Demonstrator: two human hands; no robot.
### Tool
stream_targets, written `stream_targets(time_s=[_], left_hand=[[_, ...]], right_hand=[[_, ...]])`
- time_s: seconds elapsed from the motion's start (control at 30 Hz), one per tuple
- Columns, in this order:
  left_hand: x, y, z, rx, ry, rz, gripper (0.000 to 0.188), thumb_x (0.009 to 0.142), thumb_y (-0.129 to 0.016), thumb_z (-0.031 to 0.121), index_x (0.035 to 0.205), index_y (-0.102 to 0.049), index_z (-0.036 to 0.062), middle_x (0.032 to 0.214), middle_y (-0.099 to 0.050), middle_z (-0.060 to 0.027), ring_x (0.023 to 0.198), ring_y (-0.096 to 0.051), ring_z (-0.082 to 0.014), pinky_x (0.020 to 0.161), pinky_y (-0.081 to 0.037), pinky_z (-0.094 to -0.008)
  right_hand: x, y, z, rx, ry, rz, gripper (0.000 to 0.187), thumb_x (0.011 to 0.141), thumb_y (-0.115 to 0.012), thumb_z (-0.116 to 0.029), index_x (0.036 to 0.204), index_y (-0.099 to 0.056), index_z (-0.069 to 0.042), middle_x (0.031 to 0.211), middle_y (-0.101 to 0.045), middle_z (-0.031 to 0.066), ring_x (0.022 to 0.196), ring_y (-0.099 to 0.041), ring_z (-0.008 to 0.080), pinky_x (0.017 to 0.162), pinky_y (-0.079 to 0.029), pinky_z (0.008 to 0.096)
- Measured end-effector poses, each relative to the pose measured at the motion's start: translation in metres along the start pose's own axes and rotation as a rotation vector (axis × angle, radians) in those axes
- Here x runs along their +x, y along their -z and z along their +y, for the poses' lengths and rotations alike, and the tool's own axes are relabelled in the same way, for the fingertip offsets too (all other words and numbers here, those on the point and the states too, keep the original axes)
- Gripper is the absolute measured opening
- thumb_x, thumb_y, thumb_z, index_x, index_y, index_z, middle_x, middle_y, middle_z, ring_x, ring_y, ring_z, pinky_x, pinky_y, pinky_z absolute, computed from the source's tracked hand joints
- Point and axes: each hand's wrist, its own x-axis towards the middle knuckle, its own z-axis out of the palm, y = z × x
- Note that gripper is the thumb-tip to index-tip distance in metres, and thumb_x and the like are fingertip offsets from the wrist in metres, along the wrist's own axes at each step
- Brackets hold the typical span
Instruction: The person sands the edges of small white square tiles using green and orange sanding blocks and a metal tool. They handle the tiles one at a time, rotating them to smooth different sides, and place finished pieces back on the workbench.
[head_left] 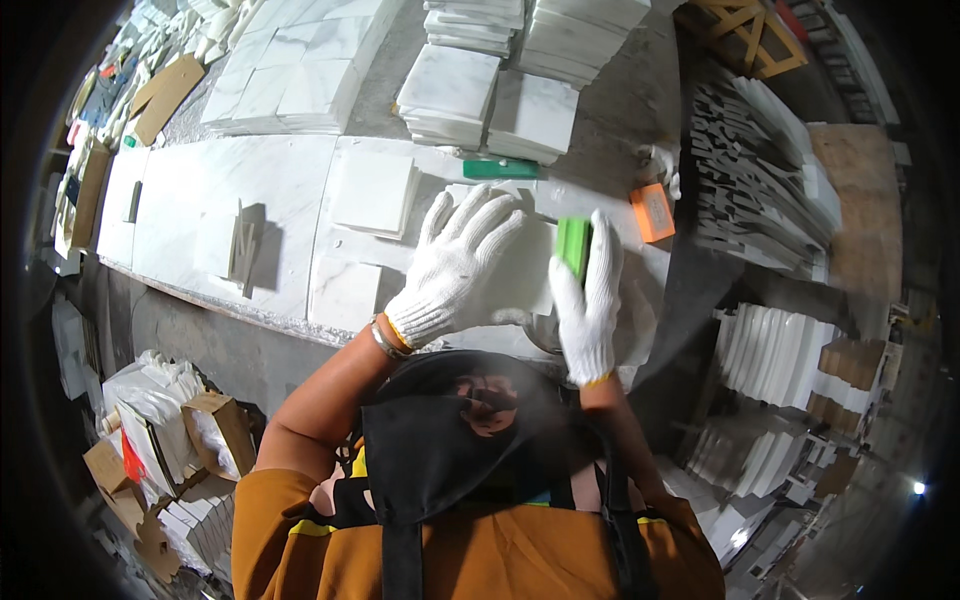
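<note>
My left hand (458, 255), in a white knit glove, lies flat with fingers stretched out over a white marble tile (518, 285) on the work table. In my right hand (588, 310), also gloved, is a bright green rectangular block (573, 247), gripped along its length at the tile's right edge. Beyond the left fingertips lies a darker green block (500, 169). An orange block (653, 213) rests to the right of my right hand. Left of my left hand is a small stack of square white tiles (374, 196).
Taller stacks of marble tiles (450, 85) stand at the back of the table. A few thin tiles (238, 245) stand on edge at left, near a small dark block (132, 202). Piled stone strips (760, 170) sit at right. Boxes (218, 435) are below left.
</note>
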Motion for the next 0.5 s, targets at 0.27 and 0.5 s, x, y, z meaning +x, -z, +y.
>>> stream_targets(time_s=[0.27, 0.5], left_hand=[[0.002, 0.004, 0.002, -0.016, -0.051, 0.027, 0.107, 0.061, -0.075, 0.070, 0.141, -0.047, 0.0061, 0.149, -0.041, -0.0167, 0.143, -0.032, -0.0370, 0.116, -0.022, -0.0577], [-0.004, -0.002, -0.005, -0.003, -0.049, 0.090, 0.109, 0.065, -0.069, 0.074, 0.141, -0.044, 0.0013, 0.151, -0.037, -0.0221, 0.143, -0.031, -0.0422, 0.116, -0.022, -0.0579]], right_hand=[[0.049, 0.018, 0.095, -0.195, -0.018, -0.013, 0.055, 0.098, -0.059, -0.036, 0.143, -0.048, -0.006, 0.141, -0.052, 0.0227, 0.133, -0.047, 0.0374, 0.109, -0.038, 0.0434], [0.032, 0.015, -0.006, -0.075, -0.029, -0.194, 0.066, 0.085, -0.076, -0.031, 0.138, -0.050, -0.003, 0.129, -0.060, 0.0197, 0.113, -0.063, 0.0301, 0.096, -0.050, 0.0391]])
